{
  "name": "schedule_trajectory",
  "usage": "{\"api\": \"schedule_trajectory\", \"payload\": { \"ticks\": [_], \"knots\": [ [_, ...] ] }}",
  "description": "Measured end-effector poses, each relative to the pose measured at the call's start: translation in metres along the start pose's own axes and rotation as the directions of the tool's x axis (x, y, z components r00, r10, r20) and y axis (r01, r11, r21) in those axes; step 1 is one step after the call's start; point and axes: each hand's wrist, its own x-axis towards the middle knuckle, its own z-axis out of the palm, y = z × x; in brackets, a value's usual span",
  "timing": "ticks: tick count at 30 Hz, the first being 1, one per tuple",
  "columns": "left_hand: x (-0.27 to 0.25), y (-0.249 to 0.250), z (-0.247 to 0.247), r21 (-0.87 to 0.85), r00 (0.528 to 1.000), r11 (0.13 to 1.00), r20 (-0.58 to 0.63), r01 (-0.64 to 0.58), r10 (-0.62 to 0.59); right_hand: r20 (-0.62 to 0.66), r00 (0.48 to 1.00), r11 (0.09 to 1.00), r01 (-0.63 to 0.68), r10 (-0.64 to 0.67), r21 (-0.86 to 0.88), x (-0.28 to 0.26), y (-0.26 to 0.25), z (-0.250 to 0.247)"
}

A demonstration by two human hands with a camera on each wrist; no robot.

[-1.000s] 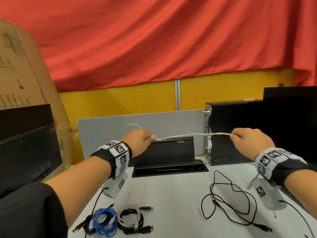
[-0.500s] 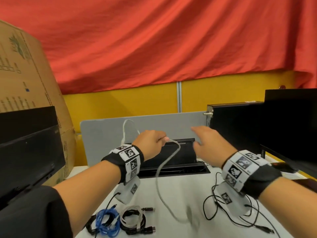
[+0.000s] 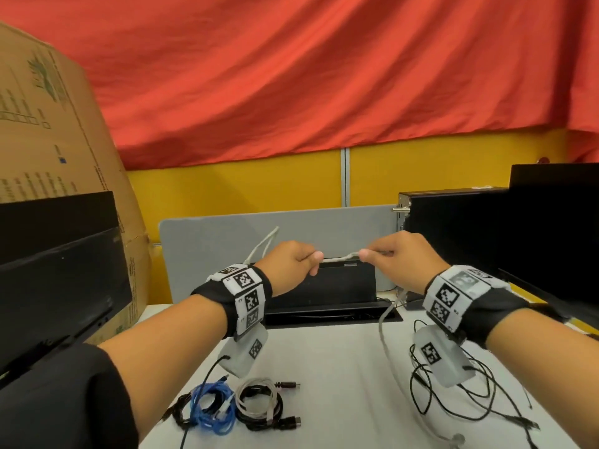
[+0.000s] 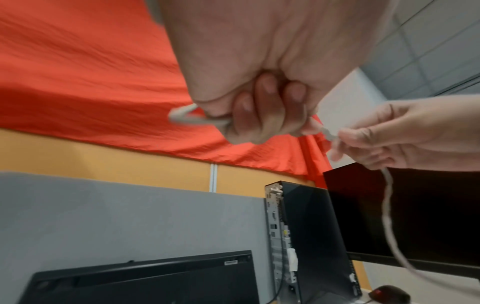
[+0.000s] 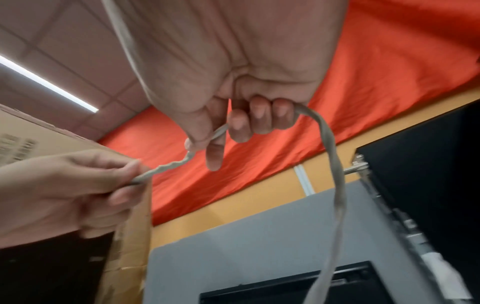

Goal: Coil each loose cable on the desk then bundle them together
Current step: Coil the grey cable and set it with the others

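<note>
Both hands are raised above the white desk (image 3: 340,367), a short way apart. My left hand (image 3: 293,264) grips a grey-white cable (image 3: 342,257), and a folded loop of it sticks out behind the fist (image 4: 182,117). My right hand (image 3: 402,259) pinches the same cable (image 5: 168,166) between thumb and fingers. The cable's tail (image 3: 384,322) hangs down from the right hand to the desk. At the desk's front left lie coiled cables: a blue one (image 3: 212,408) and a white and black one (image 3: 259,403). A loose black cable (image 3: 453,406) sprawls at the right.
A grey divider panel (image 3: 210,247) and a black cable box (image 3: 343,286) stand behind the hands. A black computer tower (image 3: 453,228) and monitor (image 3: 551,238) are at the right. Another monitor (image 3: 58,280) and a cardboard box (image 3: 48,131) stand at the left.
A second ago the cable was stretched wide between the hands. The right hand let go, moved in toward the left hand, and now pinches the cable close to it.
</note>
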Motion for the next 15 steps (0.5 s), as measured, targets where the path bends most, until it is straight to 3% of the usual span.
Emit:
{"api": "schedule_trajectory", "payload": {
  "ticks": [4,9,15],
  "knots": [
    [-0.004,-0.008,0.001,0.143,0.999,0.990,0.031,0.007,-0.012,-0.018,0.999,0.998,-0.031,0.031,-0.048,0.004,0.017,0.005],
    [-0.011,-0.021,-0.008,0.291,1.000,0.957,0.015,-0.005,0.001,-0.099,0.982,0.978,-0.174,0.163,-0.115,0.010,0.049,0.000],
    [-0.030,-0.054,-0.024,0.408,0.998,0.911,-0.033,0.065,-0.057,-0.128,0.936,0.913,-0.348,0.327,-0.214,-0.002,0.095,-0.014]
  ]
}}
